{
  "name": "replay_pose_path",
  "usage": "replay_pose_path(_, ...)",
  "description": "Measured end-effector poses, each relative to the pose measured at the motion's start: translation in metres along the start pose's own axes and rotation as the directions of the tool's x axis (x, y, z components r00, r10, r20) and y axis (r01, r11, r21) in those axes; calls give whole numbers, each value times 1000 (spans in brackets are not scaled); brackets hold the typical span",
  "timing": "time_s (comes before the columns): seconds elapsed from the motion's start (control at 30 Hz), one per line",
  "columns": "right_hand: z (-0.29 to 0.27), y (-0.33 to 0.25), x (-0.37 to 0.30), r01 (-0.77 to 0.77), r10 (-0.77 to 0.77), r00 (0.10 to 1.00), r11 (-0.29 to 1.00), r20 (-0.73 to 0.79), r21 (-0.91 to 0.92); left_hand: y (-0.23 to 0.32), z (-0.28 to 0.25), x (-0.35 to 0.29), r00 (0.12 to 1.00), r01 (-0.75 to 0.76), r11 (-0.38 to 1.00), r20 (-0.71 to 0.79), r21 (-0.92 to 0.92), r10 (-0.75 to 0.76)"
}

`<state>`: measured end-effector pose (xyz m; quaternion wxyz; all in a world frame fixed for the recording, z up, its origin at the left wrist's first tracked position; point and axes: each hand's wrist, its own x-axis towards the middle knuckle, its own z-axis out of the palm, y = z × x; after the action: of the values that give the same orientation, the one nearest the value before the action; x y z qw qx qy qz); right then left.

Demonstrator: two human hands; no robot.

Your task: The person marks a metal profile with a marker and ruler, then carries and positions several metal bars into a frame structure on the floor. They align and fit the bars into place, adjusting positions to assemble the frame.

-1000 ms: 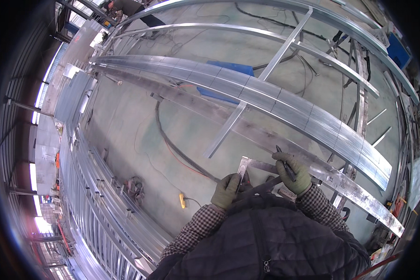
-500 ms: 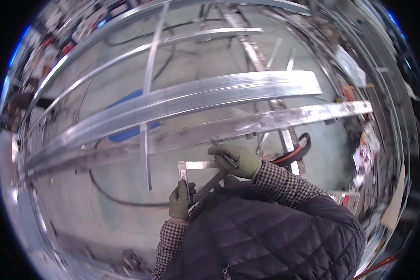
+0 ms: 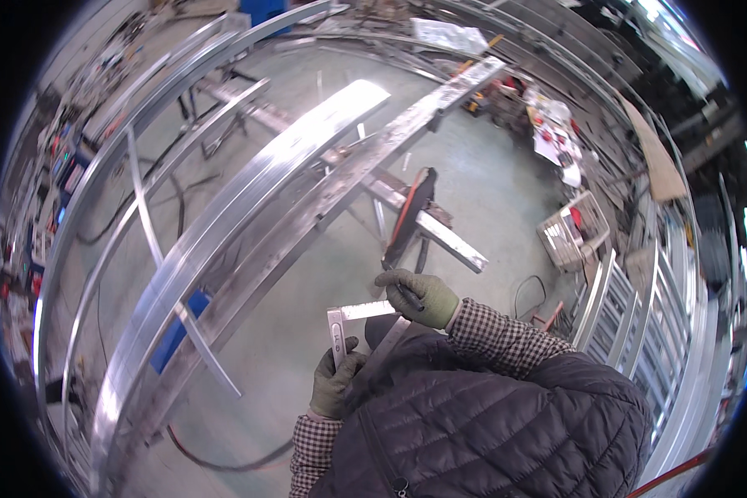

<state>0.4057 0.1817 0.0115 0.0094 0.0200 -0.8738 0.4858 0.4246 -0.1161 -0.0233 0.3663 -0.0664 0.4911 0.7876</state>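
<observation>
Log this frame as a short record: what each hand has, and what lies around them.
left hand: gloved, gripping the stock of a metal square
right hand: gloved, on the square's blade, holding a dark pen-like tool
in front: long metal beams on stands
floor at right: wire basket
clothing: dark quilted jacket, checked sleeves

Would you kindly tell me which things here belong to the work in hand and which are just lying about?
In hand:
- metal square, held by left hand
- dark marker, in right hand
- long metal beam

Lying about:
- wire basket
- blue box
- floor cables
</observation>
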Motion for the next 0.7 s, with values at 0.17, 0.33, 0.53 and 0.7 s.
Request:
replay_pose_path(0.17, -26, 23, -29, -5, 10, 994, 999, -106, 44, 8, 31, 17, 997, 69, 993, 30, 98, -73)
replay_pose_path(0.33, -79, 60, -56, -148, 151, 963, 989, -225, 29, -6, 91, 40, 989, 146, 987, -32, 65, -144)
replay_pose_path(0.53, -169, 130, -73, -209, 214, 884, 976, -416, 59, -36, 210, 118, 991, 97, 915, 50, 392, -126)
replay_pose_path(0.7, -275, 184, -95, -147, 84, 869, 985, -488, -93, -86, 341, 194, 994, -43, 935, 105, 352, 6)
